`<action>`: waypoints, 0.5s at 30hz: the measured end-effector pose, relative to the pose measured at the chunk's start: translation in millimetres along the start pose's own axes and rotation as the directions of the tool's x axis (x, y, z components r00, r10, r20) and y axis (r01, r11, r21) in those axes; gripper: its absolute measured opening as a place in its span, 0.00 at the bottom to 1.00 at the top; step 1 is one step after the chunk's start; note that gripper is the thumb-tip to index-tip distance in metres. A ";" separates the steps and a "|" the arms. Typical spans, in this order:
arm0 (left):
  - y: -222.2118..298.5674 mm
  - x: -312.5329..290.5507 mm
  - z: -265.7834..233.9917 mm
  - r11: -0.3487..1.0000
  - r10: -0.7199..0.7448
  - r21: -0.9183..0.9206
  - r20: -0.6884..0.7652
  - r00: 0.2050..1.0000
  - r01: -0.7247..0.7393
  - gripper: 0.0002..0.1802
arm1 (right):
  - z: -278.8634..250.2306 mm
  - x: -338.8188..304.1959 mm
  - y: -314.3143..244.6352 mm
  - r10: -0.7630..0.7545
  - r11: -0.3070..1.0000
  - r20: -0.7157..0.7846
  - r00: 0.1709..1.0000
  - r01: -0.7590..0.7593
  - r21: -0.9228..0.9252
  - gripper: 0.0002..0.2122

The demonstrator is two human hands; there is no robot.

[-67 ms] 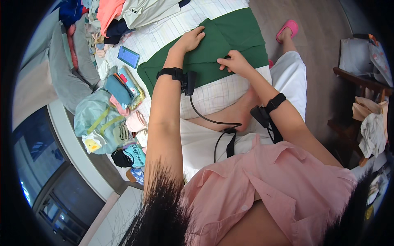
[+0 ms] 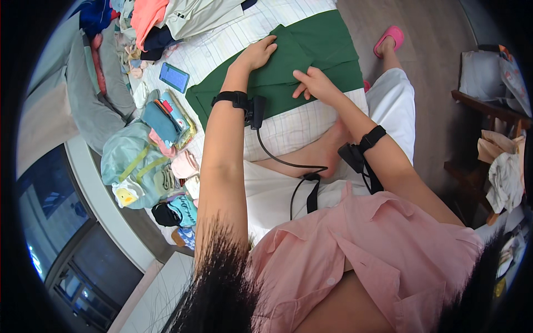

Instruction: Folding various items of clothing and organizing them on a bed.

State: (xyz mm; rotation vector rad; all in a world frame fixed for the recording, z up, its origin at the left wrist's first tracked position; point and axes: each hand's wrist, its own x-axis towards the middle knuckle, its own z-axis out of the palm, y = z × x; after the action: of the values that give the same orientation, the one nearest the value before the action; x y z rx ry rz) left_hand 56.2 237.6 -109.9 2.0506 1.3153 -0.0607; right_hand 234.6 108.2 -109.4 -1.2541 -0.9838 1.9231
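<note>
A dark green garment (image 2: 327, 47) lies partly folded on the bed, one flap turned over across its middle; I cannot tell which kind of garment. My left hand (image 2: 258, 54) rests on its far side by the flap's corner, fingers stretched out over the cloth. At the near right edge, my right hand (image 2: 316, 86) is at the cloth with thumb and fingers apart, gripping nothing that shows. Each forearm wears a black strap with a small black device, the left (image 2: 255, 112) and the right (image 2: 352, 157), with cables running off.
A phone (image 2: 174, 77) lies left of the garment on the striped sheet (image 2: 294, 133). Folded clothes (image 2: 162, 119) and a pale green bag (image 2: 125, 152) sit further left. A heap of clothes (image 2: 200, 22) is at the back. Wooden shelving (image 2: 491, 111) stands right.
My right hand's fingers have loosened from a pinch at the cloth's edge and spread apart. The left hand and the garment look nearly the same.
</note>
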 end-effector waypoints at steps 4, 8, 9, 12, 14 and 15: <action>-3.1 -0.8 0.2 1.000 0.011 -0.020 -0.006 1.000 -0.011 0.23 | 13.2 -4.7 -12.2 0.144 0.839 -0.016 0.989 -0.114 0.532 0.15; 2.7 4.9 0.9 0.999 0.035 -0.002 -0.009 0.999 -0.035 0.23 | 7.4 11.3 14.0 -0.033 0.984 0.068 0.997 0.020 0.176 0.14; 2.0 3.8 0.5 0.999 0.034 0.004 -0.010 0.999 -0.034 0.23 | 9.6 11.7 15.6 0.011 0.987 0.063 0.998 -0.021 0.160 0.11; 0.6 1.0 0.5 0.999 0.039 0.004 -0.014 0.999 -0.039 0.23 | 11.9 7.0 18.9 0.095 0.975 0.078 0.992 -0.108 0.196 0.08; 0.3 -1.4 0.8 0.999 0.047 -0.001 -0.018 0.999 -0.047 0.23 | 12.6 0.3 22.1 0.131 0.957 0.101 0.986 -0.152 0.245 0.07; 0.1 -3.4 0.7 0.999 0.040 0.007 -0.017 0.999 -0.040 0.24 | 13.7 -3.7 24.5 0.146 0.956 0.078 0.986 -0.161 0.246 0.07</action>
State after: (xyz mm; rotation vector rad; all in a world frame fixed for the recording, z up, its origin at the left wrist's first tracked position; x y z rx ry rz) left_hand 54.9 234.5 -109.1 2.0864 1.2862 -0.0295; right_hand 220.5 89.0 -124.8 -1.1609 -0.6597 2.1387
